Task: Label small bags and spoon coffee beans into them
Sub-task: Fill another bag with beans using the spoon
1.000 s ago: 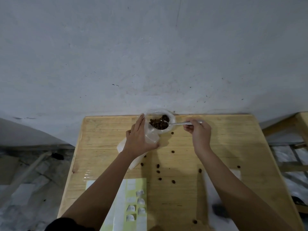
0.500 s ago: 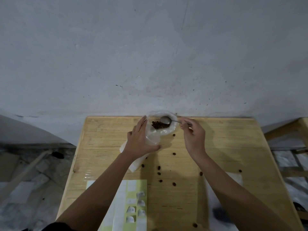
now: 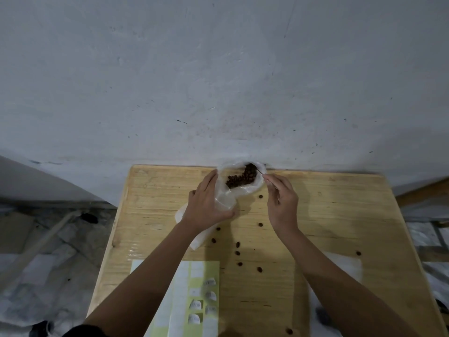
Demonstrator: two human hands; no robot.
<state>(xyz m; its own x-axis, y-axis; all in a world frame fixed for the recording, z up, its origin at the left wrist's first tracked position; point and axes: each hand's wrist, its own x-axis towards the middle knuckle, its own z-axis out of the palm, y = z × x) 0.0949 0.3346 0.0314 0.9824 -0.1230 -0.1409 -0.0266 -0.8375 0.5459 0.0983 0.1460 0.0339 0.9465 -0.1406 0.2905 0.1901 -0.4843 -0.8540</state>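
Wooden and pale, the surface (image 3: pixel 315 215) stands against a grey wall and carries a bean-bagging job partway through. At the far edge, the left hand (image 3: pixel 209 203) is closed around the middle of a clear plastic bag (image 3: pixel 243 188), holding its mouth open. Inside lies a dark heap of coffee beans (image 3: pixel 241 178). The right hand (image 3: pixel 283 203), just right of the bag, pinches a thin spoon handle (image 3: pixel 263 175) between its fingertips; the bowl reaches into the bag's mouth among the beans and cannot be made out clearly. Whether beans are going in or coming out is not clear from this view. About ten loose beans (image 3: pixel 238 244) are scattered over the middle and near part of the surface, so some spilling has happened. At the near left lies one green label sheet (image 3: pixel 204 271) with about six white labels left on it and several blank spaces where labels appear to have been peeled off. One flat white bag (image 3: pixel 345 263) lies at the near right, seemingly empty and yet to be filled. No finished, filled small bag is clearly visible.
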